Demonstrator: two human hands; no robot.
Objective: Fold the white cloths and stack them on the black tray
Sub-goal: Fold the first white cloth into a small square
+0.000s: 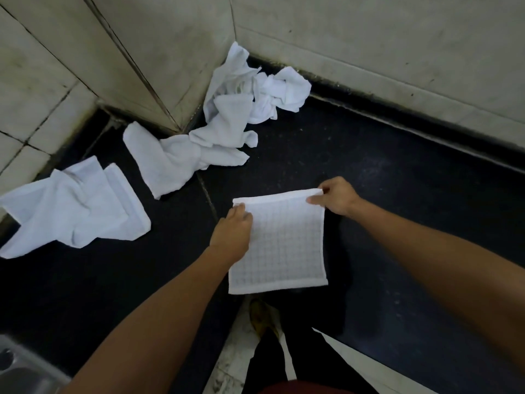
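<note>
A white waffle-pattern cloth [284,243] hangs flat over the front of the black counter, held by its top edge. My left hand [231,231] pinches its top left corner, and my right hand [336,199] pinches the top right corner. Several crumpled white cloths lie on the black counter: one at the far left [76,209], one in the middle [176,157], and a heap in the wall corner [250,95]. No black tray is visible.
Pale tiled walls [369,44] close off the black counter [397,194] at the back and left. A steel sink corner [20,368] shows at the bottom left. Below the counter edge, the floor and a shoe [262,315] are visible.
</note>
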